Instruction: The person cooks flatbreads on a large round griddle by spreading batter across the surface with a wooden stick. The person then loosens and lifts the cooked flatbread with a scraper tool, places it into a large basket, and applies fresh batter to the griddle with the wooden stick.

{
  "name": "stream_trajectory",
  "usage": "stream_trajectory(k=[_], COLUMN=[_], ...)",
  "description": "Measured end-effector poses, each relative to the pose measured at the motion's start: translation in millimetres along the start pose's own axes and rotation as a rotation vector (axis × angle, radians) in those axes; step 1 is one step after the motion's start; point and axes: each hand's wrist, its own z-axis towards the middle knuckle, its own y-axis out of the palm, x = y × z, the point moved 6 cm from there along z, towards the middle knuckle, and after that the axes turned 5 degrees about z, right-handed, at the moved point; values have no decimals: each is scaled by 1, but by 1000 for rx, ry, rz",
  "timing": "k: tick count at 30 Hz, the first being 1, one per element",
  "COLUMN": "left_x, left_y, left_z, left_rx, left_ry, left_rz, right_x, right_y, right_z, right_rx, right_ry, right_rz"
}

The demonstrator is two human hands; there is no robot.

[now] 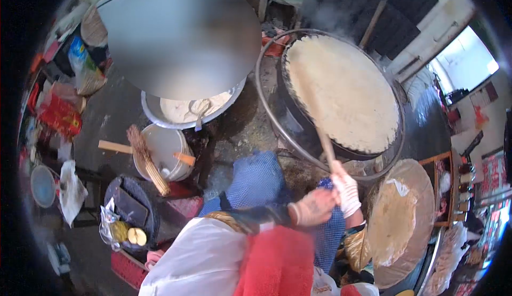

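My right hand [345, 189], in a white striped glove, is closed around the handle of a long wooden scraper [325, 146]. The scraper reaches up and left across a large round griddle [352, 153], its far part blurred by motion. A thin pale sheet of batter [346, 91] covers the griddle nearly to the rim. Just left of the right hand, my left hand [313, 207] has its fingers curled together against it. Whatever those fingers hold, if anything, is hidden. A metal ring [265, 104] runs around the griddle.
Left of the griddle stands a metal basin [152, 116] of batter with a ladle [199, 116]. Before it are a bucket [184, 141] and a straw brush [149, 163]. Flat sheets [394, 221] lie on a round board [421, 189] at right. A cut yellow piece [137, 236] sits lower left.
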Motion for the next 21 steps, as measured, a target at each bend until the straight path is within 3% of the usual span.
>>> stream_trajectory(k=[3, 4, 7, 9, 10, 11, 12, 13, 14, 15, 16, 18, 20, 21], left_x=[8, 11, -31, -43, -25, -19, -14, -10, -1, 9, 19, 46, 69, 78], left_y=[16, -48, -72, -98, -158, -181, -193, -213, -231, -252, -267, -289, -298, -296], left_z=[-55, -40, -82, -108, -98, -92, -92, -98, -100, -100, -95, -88, -75, -71], left_rx=[-273, -117, -130, -158, -115, -276, -445, -376, -348, -328, -358, -490, -570, -556], left_ry=[-63, -111, -283, -429, -427, -500, -572, -495, -394, -290, -287, -154, 188, 294], left_rz=[-28, -152, -422, -587, -584, -838, -1089, -1151, -1256, -1366, -1358, -1454, -1119, -1107], right_x=[-60, -64, -89, -106, -132, -142, -139, -145, -152, -159, -160, -149, -118, -94], right_y=[85, 101, 134, 153, 171, 183, 193, 211, 220, 228, 231, 225, 200, 182], right_z=[-49, -58, -83, -87, -96, -103, -102, -105, -106, -108, -106, -90, -78, -73], right_rx=[-374, -461, -668, -713, -736, -748, -730, -849, -874, -910, -865, -728, -609, -540], right_ry=[-16, -65, -59, -194, -78, 43, 38, -119, -136, -149, -14, -94, -11, 19], right_rz=[-177, -258, -265, -243, -436, -623, -604, -338, -146, 45, 164, 159, 181, 224])
